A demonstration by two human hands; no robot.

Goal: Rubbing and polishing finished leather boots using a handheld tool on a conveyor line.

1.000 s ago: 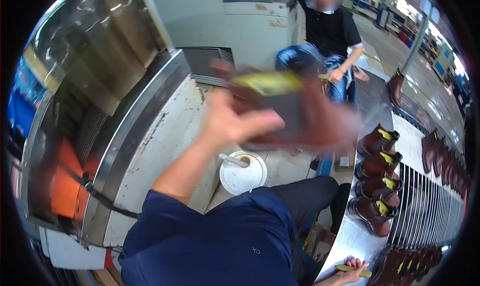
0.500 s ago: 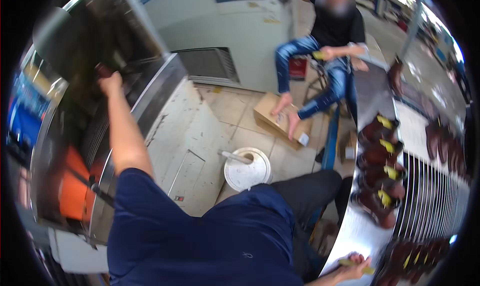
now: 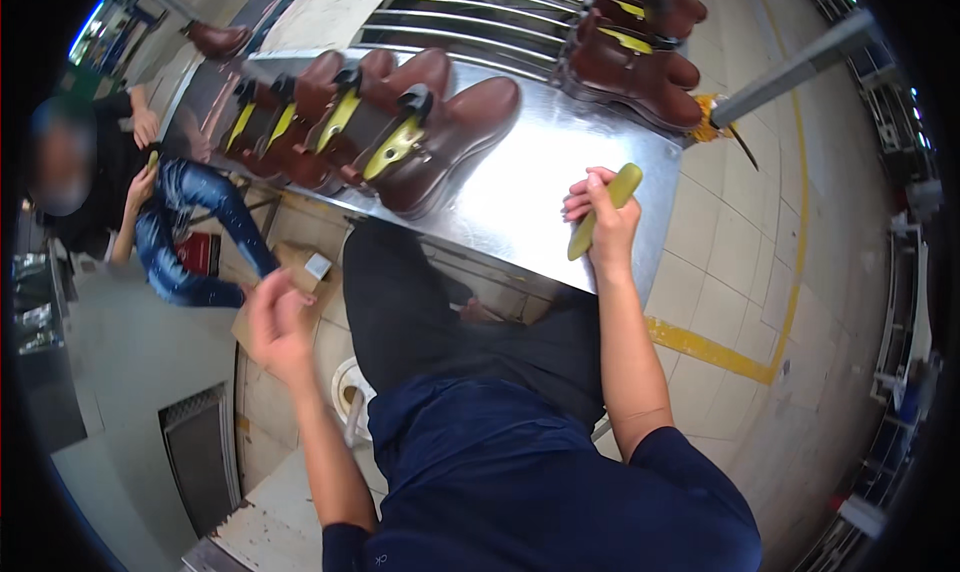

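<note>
My right hand grips a smooth, olive-yellow, stick-like tool above the bare right part of the metal table. The tool's exact kind I cannot tell. My left hand is raised in front of the table's left part, fingers loosely apart and slightly blurred, with nothing in it. A row of dark brown ankle boots lies along the table's near side. The nearest brown boot has a yellow-green last showing in its top opening. More brown boots lie at the table's far right.
A roller rack runs behind the boots. At left, a co-worker in jeans sits by a cardboard box. Near my left forearm stands a white bucket. A grey post slants up at the right edge.
The view has turned from the machine at left to the boot table. My left hand, earlier on a dark brown object inside the machine, is now empty. My right hand still holds the tool.
</note>
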